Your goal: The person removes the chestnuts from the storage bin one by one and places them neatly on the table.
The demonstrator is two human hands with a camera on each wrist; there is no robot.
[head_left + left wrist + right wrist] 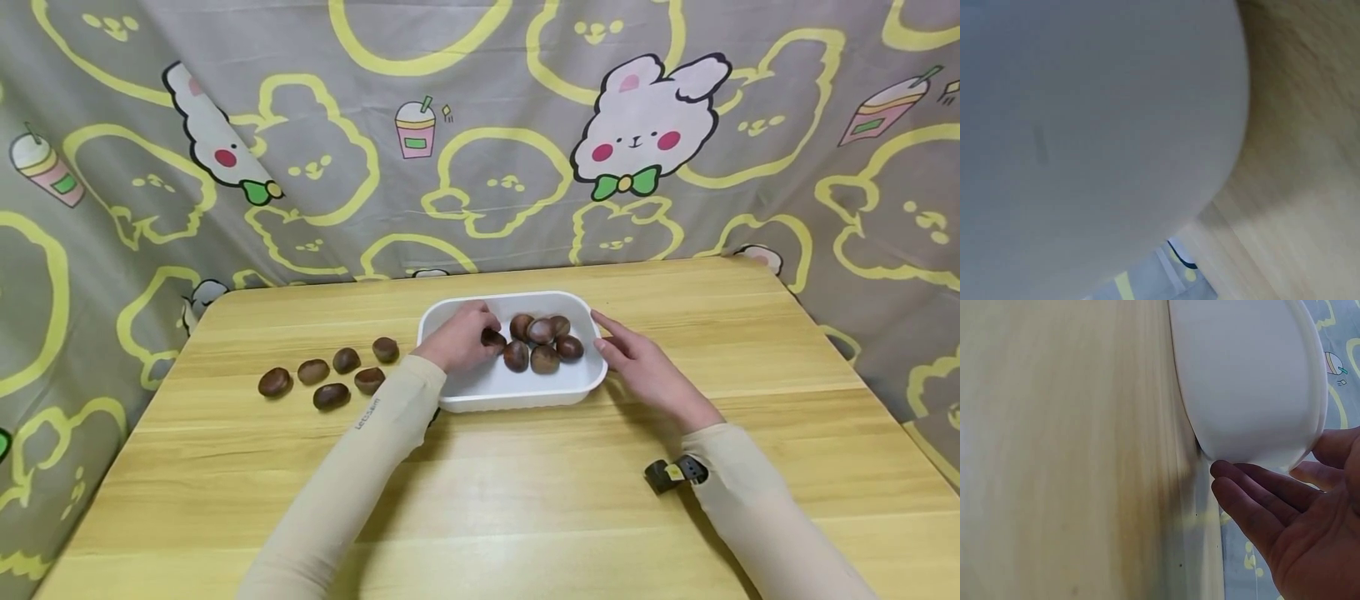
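A white rectangular tray [517, 398] with rounded corners stands on the table and holds several brown chestnuts [545, 359]. My left hand [461, 333] reaches over the left part of the tray and pinches a chestnut [492, 339] just left of the group. In the left wrist view a pale sleeve [1085, 137] fills most of the picture and that hand is hidden. At the tray's right end, my right hand [637, 362] holds the rim, thumb over the edge and fingers along the outer wall. The right wrist view shows its fingers [1266, 494] against the end wall.
Several more chestnuts [331, 396] lie on the wooden table [525, 500] to the left of the tray, behind my left forearm. A patterned grey curtain [480, 100] hangs along the table's back edge. A black strap device [663, 477] sits at my right wrist.
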